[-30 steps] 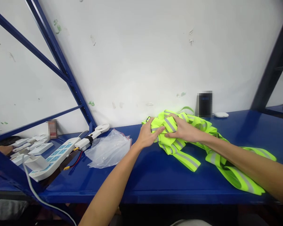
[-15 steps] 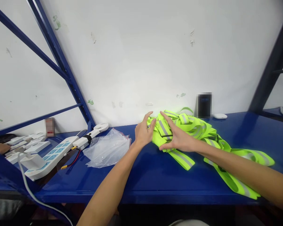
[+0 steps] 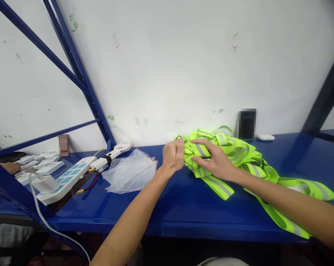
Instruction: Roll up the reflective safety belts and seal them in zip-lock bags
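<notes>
A bundle of neon-yellow reflective straps (image 3: 239, 153) with grey stripes lies on the blue shelf (image 3: 183, 207), its loose ends trailing to the right. My left hand (image 3: 172, 156) is closed on the left end of the bundle. My right hand (image 3: 215, 160) lies on top of the bundle, fingers curled and pinching a strap against it. Both hands touch the same gathered part of the straps.
A clear plastic bag (image 3: 130, 171) lies left of my hands. Further left are a white handheld fan (image 3: 115, 151), a white power strip (image 3: 64, 181) with a cord, and white plugs (image 3: 33, 166). A dark box (image 3: 247, 123) and white puck (image 3: 266, 137) stand by the wall.
Half a second ago both hands were open with fingers spread above the straps. Now they have closed on the bundle again, left hand gripping its end, right hand pressing on top.
</notes>
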`<state>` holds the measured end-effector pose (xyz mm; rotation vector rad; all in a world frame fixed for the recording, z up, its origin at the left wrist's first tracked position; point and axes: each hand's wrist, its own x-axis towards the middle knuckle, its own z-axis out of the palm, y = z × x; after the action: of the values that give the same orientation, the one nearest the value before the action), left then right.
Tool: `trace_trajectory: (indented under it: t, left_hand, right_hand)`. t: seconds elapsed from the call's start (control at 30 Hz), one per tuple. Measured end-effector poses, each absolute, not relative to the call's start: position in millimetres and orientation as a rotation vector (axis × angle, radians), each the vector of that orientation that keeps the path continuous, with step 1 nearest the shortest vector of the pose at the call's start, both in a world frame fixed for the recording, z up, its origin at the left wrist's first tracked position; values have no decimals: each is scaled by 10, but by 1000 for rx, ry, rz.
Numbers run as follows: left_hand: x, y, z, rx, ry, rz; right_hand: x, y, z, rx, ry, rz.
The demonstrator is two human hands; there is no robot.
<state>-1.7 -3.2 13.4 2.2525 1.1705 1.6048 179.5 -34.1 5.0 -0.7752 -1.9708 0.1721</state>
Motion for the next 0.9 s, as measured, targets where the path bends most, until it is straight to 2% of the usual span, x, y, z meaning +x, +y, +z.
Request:
trace_trajectory:
  t: [0.3, 0.5, 0.73, 0.9]
  left_hand:
    - [-16, -48, 77, 2587, 1435, 1241]
    - [34, -109, 96, 2739, 1424, 1237]
    - [131, -119, 32, 2639, 1547, 1216]
    - [149, -162, -5, 2558, 1394, 1347]
  right_hand:
    - [1952, -301, 232, -820, -2223, 220]
    - [1960, -312, 235, -875, -2190, 217]
    - [1931, -259, 143, -819, -2150, 220]
    - [1927, -266, 116, -785, -2078, 205]
